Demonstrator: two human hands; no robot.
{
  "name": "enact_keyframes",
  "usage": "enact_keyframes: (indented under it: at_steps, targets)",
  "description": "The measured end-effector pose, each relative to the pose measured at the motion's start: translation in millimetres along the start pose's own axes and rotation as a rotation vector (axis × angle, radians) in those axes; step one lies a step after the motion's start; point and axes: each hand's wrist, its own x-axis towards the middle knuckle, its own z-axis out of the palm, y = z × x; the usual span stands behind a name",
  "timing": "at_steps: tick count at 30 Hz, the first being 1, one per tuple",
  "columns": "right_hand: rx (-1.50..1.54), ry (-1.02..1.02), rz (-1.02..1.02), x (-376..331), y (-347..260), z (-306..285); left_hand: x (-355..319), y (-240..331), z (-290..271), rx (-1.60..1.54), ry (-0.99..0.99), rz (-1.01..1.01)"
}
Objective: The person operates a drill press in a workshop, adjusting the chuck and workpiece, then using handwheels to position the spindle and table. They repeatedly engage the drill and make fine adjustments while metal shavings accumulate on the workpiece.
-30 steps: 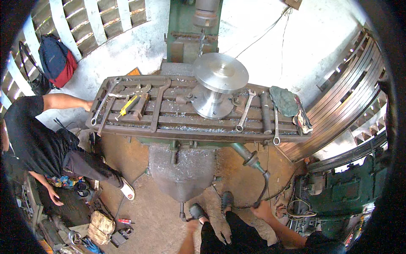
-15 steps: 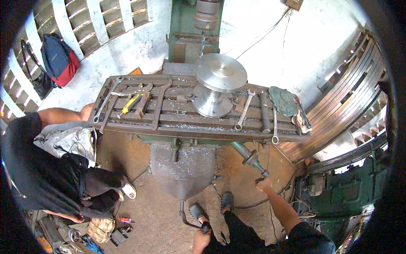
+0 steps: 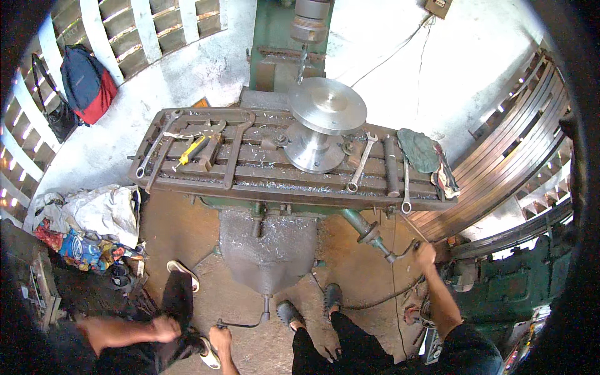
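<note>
My right hand (image 3: 427, 253) is closed on the grip of a crank handle (image 3: 400, 255) that sticks out from the front right of a milling machine table (image 3: 187, 184). My left hand (image 3: 220, 339) is low at the bottom edge, closed on the end of a thin bent crank (image 3: 244, 324) below the machine's knee (image 3: 269, 250). A shiny flanged metal disc (image 3: 325, 106) stands on the table under the spindle (image 3: 310, 15). My dark trouser legs and shoes (image 3: 331, 297) stand on the dirt floor between my arms.
Spanners (image 3: 361, 164), a yellow-handled tool (image 3: 190, 150) and a green rag (image 3: 417, 150) lie on the table among metal chips. Another person's hand (image 3: 164, 328) and leg are at lower left. Bags (image 3: 87, 81) hang on the left wall; cloth bundles (image 3: 94, 215) lie on the floor. Curved metal strips (image 3: 519, 137) stand at right.
The other person has moved from the table's left end down to the lower left. My right hand has risen to the crank handle. My left hand has come to the low crank.
</note>
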Motion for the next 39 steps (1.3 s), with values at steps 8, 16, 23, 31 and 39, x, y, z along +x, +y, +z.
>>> enact_keyframes:
  at_steps: [8,16,23,31,39]
  targets:
    - [0.315,-0.904,-0.198,-183,-130,-62,-156,120,-81,-0.098,-0.675,-0.034]
    - [0.208,-0.061,-0.031,-44,-31,-171,-177,106,164,0.058,-0.785,0.011]
    - [-0.121,-0.080,0.100,35,-18,-17,-2,-15,163,-0.030,-0.620,0.207]
    - [0.172,-0.336,0.034,-29,-62,101,-24,7,-26,0.070,0.137,0.055]
    - [0.217,-0.342,0.147,-73,-55,182,-51,41,-66,0.066,0.049,-0.054]
